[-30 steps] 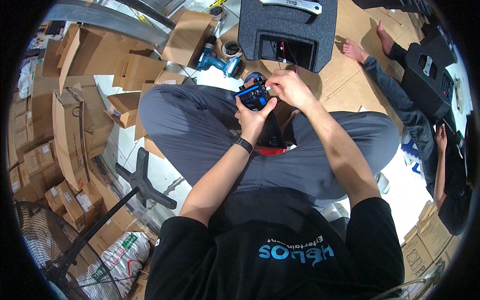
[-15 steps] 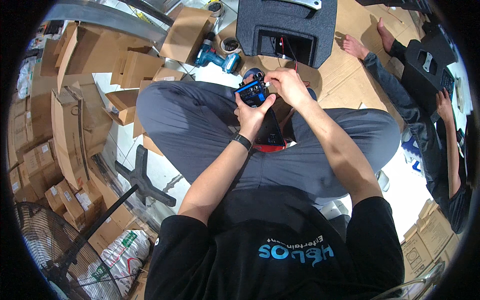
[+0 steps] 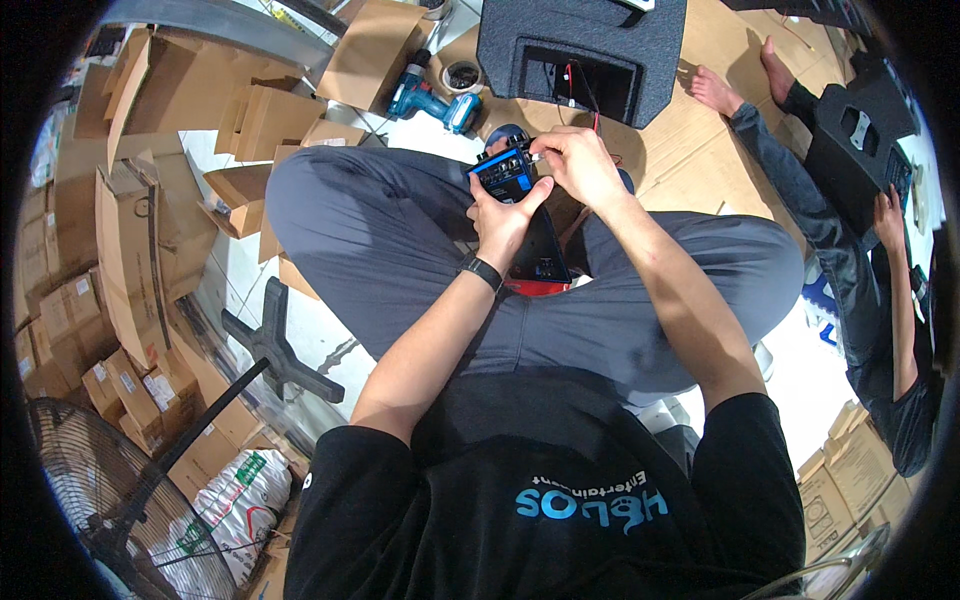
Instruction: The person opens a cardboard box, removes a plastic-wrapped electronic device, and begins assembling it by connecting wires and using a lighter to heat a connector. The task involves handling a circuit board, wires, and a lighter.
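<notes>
My left hand (image 3: 500, 220) is wrapped round a black electronic module (image 3: 506, 174) with a blue-edged face and knobs or terminals along its far end. Against the right side of this module my right hand (image 3: 582, 168) pinches a small white plug (image 3: 537, 156); whether the plug is seated cannot be seen. A long black panel (image 3: 541, 250) extends from the module down between my legs, with something red under its near end. Beyond my hands stands a dark grey textured speaker cabinet (image 3: 500, 80), with red and black wires coming from its rectangular opening.
A teal cordless drill (image 3: 420, 100) and a bowl of small dark parts (image 3: 462, 77) lie ahead to the left. Cardboard boxes (image 3: 130, 240) fill the left side, near a fan (image 3: 95, 490). Another person's hand (image 3: 887, 215) rests on a second cabinet (image 3: 845, 140) at right.
The whole view has shifted slightly. My hands keep nearly the same hold, with the right fingers still at the module's side.
</notes>
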Motion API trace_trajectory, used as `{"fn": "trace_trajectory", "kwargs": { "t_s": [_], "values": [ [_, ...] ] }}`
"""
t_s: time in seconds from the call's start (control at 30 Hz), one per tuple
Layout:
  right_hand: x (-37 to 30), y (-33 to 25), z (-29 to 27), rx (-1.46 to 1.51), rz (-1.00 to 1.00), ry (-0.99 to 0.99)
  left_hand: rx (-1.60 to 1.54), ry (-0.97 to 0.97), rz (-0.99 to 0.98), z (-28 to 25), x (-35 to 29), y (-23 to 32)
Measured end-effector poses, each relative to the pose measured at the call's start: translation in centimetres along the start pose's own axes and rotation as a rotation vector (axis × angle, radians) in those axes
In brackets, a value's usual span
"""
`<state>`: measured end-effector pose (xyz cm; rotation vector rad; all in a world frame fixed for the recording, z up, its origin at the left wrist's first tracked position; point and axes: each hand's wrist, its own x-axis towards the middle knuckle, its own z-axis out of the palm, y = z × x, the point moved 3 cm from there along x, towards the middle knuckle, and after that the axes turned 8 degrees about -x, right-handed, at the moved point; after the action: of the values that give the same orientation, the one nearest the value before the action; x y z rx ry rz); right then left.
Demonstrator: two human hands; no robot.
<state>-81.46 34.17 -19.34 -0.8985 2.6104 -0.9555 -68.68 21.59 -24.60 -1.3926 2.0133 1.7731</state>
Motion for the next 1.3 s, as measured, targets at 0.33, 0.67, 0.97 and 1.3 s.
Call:
{"fn": "trace_trajectory", "kwargs": {
  "t_s": [0.33, 0.67, 0.97, 1.3],
  "values": [
    [0.2, 0.3, 0.3, 0.011, -0.137, 0.037, 0.005, -0.003, 0.002, -0.1, -0.3, 0.3],
    [0.2, 0.8, 0.7, 0.028, -0.080, 0.041, 0.010, -0.012, -0.010, -0.1, -0.1, 0.0],
    [0.3, 1.1, 0.7, 0.175, 0.086, -0.054, 0.038, -0.002, -0.013, -0.2, 0.0, -0.5],
    [0.0, 1.2, 1.2, 0.146, 0.065, -0.039, 0.101, 0.025, 0.026, -0.3, 0.2, -0.9]
  ]
}}
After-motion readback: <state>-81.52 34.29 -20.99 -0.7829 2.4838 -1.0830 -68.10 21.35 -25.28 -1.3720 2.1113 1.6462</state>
